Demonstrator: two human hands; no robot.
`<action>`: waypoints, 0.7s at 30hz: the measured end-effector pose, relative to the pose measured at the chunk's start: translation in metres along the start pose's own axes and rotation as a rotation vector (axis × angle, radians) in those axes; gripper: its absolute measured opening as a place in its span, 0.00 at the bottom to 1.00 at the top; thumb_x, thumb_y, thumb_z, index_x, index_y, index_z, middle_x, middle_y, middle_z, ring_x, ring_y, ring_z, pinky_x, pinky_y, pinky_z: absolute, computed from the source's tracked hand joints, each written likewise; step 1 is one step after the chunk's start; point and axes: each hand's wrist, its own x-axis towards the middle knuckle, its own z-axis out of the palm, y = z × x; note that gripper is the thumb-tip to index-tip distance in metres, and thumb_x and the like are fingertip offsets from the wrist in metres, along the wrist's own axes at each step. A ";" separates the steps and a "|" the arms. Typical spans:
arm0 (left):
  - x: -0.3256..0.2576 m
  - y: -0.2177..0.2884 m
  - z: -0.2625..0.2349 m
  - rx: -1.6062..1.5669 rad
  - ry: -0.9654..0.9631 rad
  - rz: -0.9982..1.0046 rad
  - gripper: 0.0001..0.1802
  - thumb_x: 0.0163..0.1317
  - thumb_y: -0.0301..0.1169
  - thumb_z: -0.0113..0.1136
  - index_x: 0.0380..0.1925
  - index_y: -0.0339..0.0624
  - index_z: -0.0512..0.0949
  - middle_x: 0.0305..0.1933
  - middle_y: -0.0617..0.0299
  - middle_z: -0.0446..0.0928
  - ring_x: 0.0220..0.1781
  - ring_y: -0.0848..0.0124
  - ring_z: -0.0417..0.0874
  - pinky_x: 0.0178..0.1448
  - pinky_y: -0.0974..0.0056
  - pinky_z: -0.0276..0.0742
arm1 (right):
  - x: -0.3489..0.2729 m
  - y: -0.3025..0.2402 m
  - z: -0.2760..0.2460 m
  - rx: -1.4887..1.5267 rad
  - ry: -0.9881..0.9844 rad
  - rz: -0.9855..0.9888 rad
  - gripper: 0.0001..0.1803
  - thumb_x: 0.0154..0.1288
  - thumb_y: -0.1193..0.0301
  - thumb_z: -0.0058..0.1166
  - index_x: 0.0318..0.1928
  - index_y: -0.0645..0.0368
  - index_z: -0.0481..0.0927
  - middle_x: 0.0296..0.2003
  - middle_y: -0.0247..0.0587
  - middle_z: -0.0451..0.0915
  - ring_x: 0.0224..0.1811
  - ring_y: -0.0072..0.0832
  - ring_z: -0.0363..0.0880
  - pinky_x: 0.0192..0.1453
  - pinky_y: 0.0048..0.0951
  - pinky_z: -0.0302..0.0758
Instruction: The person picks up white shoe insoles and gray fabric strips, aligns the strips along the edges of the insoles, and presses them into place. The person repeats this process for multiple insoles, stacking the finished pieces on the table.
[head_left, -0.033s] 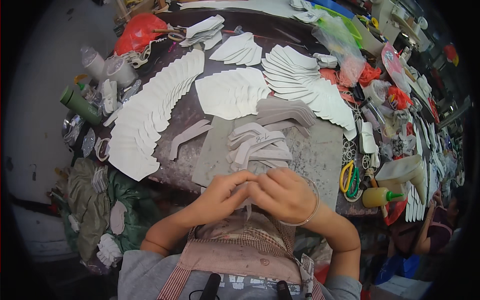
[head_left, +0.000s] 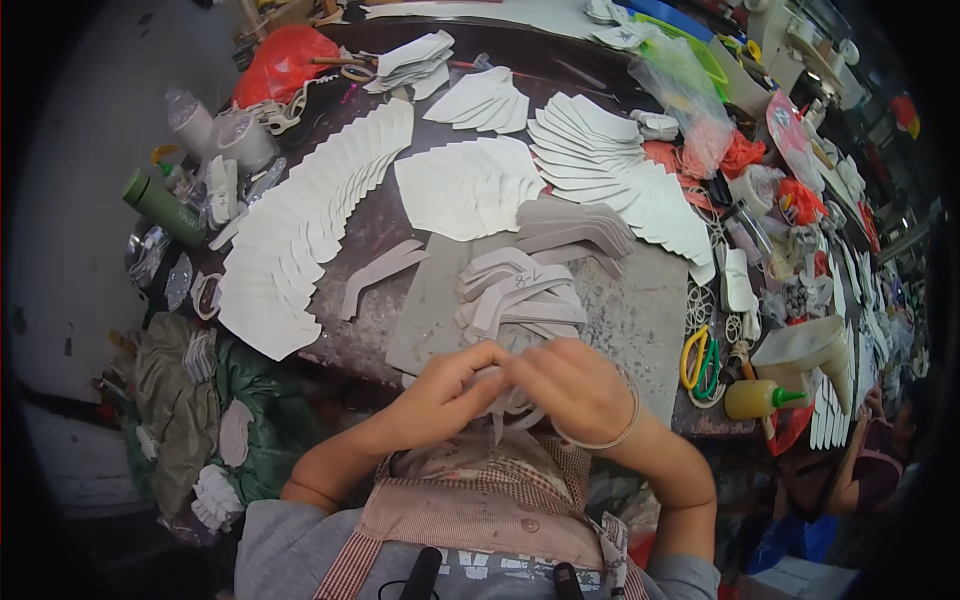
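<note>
My left hand (head_left: pixel 452 388) is closed, thumb and fingers pinching a pale, thin strip (head_left: pixel 518 409) just above my apron. Against its fingertips, my right hand (head_left: pixel 585 394), with a bangle at the wrist, bends over the same strip. Its fingertips are partly blurred and hidden. Beneath the hands a narrow end and a curled part of the strip hang down. Just beyond them lies a pile of whitish angled strips (head_left: pixel 525 292), the top one marked by hand. Behind it are stacked greyish angled pieces (head_left: pixel 575 228), and to the left a few more strips (head_left: pixel 380 272).
Fanned white cut pieces (head_left: pixel 290 235) curve along the table's left, with others at the middle (head_left: pixel 470 185) and right (head_left: pixel 610 170). Scissors with yellow and green handles (head_left: pixel 700 360) and a yellowish bottle (head_left: pixel 752 399) lie right. A green bottle (head_left: pixel 160 208) stands left. Another person (head_left: pixel 868 460) sits far right.
My right hand's fingers have loosened from a tight curl and stretched over the left fingertips. More of the curled pale strip shows below them. My left hand has hardly moved.
</note>
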 end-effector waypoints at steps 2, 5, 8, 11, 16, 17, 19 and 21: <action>-0.003 -0.002 0.002 -0.134 -0.047 -0.165 0.14 0.78 0.37 0.49 0.56 0.42 0.74 0.25 0.75 0.66 0.26 0.87 0.62 0.29 0.75 0.58 | -0.012 -0.002 0.021 0.037 0.169 0.190 0.19 0.51 0.74 0.56 0.46 0.65 0.81 0.42 0.46 0.79 0.40 0.35 0.80 0.45 0.29 0.75; -0.002 -0.008 0.005 -0.209 0.038 -0.219 0.15 0.78 0.37 0.49 0.56 0.41 0.73 0.27 0.76 0.68 0.27 0.88 0.63 0.31 0.78 0.60 | -0.011 -0.016 0.022 -0.044 0.171 0.251 0.11 0.54 0.75 0.59 0.38 0.67 0.83 0.41 0.47 0.81 0.41 0.38 0.82 0.48 0.35 0.77; -0.004 -0.007 0.006 -0.256 0.118 -0.206 0.14 0.78 0.37 0.50 0.54 0.41 0.75 0.25 0.77 0.67 0.25 0.87 0.63 0.29 0.78 0.59 | -0.016 -0.016 0.029 -0.304 0.171 -0.026 0.09 0.53 0.73 0.62 0.34 0.67 0.83 0.41 0.49 0.83 0.44 0.39 0.82 0.53 0.44 0.77; -0.004 -0.008 0.005 -0.337 0.162 -0.179 0.14 0.77 0.37 0.52 0.52 0.41 0.76 0.26 0.75 0.69 0.25 0.87 0.64 0.29 0.78 0.60 | -0.017 -0.018 0.035 -0.287 0.178 -0.048 0.09 0.53 0.74 0.62 0.34 0.67 0.84 0.40 0.48 0.83 0.45 0.39 0.82 0.56 0.43 0.77; 0.000 -0.012 0.002 -0.222 0.284 -0.093 0.11 0.74 0.34 0.55 0.49 0.39 0.76 0.29 0.71 0.75 0.28 0.87 0.67 0.31 0.77 0.63 | -0.017 -0.024 0.038 -0.032 0.105 0.101 0.09 0.57 0.74 0.62 0.38 0.63 0.81 0.46 0.44 0.82 0.49 0.39 0.81 0.64 0.46 0.73; -0.003 -0.016 0.000 -0.190 0.310 -0.069 0.10 0.73 0.32 0.57 0.47 0.38 0.76 0.32 0.67 0.78 0.33 0.83 0.72 0.37 0.74 0.68 | -0.025 -0.026 0.041 0.039 0.093 0.104 0.09 0.57 0.73 0.62 0.39 0.62 0.80 0.46 0.44 0.82 0.49 0.39 0.81 0.64 0.47 0.72; -0.007 -0.023 -0.005 -0.123 0.361 -0.025 0.07 0.71 0.29 0.59 0.43 0.36 0.76 0.39 0.59 0.83 0.42 0.76 0.83 0.50 0.69 0.77 | -0.036 -0.032 0.042 0.275 -0.034 0.076 0.10 0.59 0.72 0.63 0.41 0.61 0.80 0.46 0.42 0.82 0.49 0.39 0.81 0.64 0.47 0.72; -0.011 -0.014 -0.014 -0.005 0.458 0.039 0.08 0.73 0.31 0.56 0.42 0.37 0.76 0.38 0.61 0.84 0.37 0.81 0.77 0.45 0.71 0.72 | -0.044 -0.043 0.034 0.588 -0.266 0.016 0.12 0.61 0.72 0.64 0.44 0.61 0.80 0.45 0.41 0.83 0.49 0.39 0.80 0.63 0.46 0.73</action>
